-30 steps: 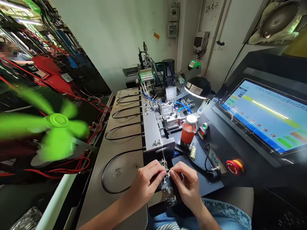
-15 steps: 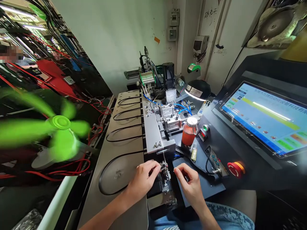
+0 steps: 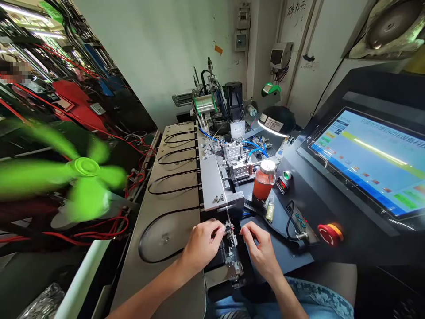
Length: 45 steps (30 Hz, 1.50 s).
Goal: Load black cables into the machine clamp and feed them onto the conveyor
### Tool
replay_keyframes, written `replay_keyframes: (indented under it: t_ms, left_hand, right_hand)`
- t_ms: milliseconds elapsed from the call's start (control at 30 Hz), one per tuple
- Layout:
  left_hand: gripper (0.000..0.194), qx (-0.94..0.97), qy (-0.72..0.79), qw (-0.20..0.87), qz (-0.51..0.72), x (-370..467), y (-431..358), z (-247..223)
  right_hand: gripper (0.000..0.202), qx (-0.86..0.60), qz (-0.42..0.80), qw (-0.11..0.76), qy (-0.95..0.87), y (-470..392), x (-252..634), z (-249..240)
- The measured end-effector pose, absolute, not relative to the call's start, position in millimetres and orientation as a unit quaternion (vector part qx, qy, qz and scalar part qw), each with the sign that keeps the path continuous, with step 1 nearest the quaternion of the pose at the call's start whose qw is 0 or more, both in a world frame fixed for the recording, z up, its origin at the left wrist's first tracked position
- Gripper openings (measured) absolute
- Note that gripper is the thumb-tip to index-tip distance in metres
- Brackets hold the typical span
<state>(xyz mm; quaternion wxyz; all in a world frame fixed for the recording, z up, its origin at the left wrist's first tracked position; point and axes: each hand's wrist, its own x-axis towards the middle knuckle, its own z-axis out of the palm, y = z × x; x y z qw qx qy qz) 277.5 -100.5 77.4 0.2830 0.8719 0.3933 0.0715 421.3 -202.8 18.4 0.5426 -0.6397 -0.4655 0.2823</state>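
My left hand (image 3: pixel 205 243) is closed in a pinch at the left side of a small metal fixture (image 3: pixel 230 237). Whatever its fingertips hold is hidden or too small to name. To the right of that fixture my right hand (image 3: pixel 261 249) hovers, thumb and forefinger pinched together, a little apart from the metal. Nothing between those fingertips can be made out. Just beyond the fixture lies a flat metal plate (image 3: pixel 213 181) with screws at its near end. Black cable loops (image 3: pixel 141 241) spread over the beige worktop (image 3: pixel 172 288) left of my hands.
An orange-red bottle (image 3: pixel 263 181) and a small vial (image 3: pixel 270 210) stand right of the machine. Farther right are a red emergency stop button (image 3: pixel 330 235) and a touchscreen (image 3: pixel 372 164). A green fan (image 3: pixel 86 167) spins at left. Behind sits a wire spool (image 3: pixel 205 104).
Both hands keep their pinched shape near the fixture. My right hand's fingertips are slightly nearer the fixture. The whole view has shifted slightly.
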Motion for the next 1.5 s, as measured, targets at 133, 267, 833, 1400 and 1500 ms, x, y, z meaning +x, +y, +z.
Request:
replay_keyframes:
  t_ms: [133,267,833,1400,1500]
  left_hand:
    - [0.029,0.878,0.395,0.259,0.072,280.7,-101.1,75.9]
    - [0.028,0.889,0.385,0.237,0.075,281.0,-100.6,74.1]
    - [0.03,0.974,0.16,-0.047,0.152,267.9,-103.9,68.3]
    - [0.014,0.955,0.274,0.071,0.091,256.3,-90.0,72.9]
    - [0.011,0.953,0.283,0.072,0.076,260.8,-95.1,76.6]
  right_hand:
    - [0.028,-0.636,0.274,0.526,-0.494,-186.2,420.2,16.8]
    - [0.027,-0.617,0.277,0.519,-0.523,-172.7,416.2,16.1]
    - [0.034,-0.563,0.364,0.607,-0.428,-169.5,407.8,0.7]
    - [0.022,-0.638,0.09,0.548,-0.534,-206.7,428.8,12.8]
    - [0.02,-0.655,0.094,0.553,-0.507,-219.9,436.7,9.7]
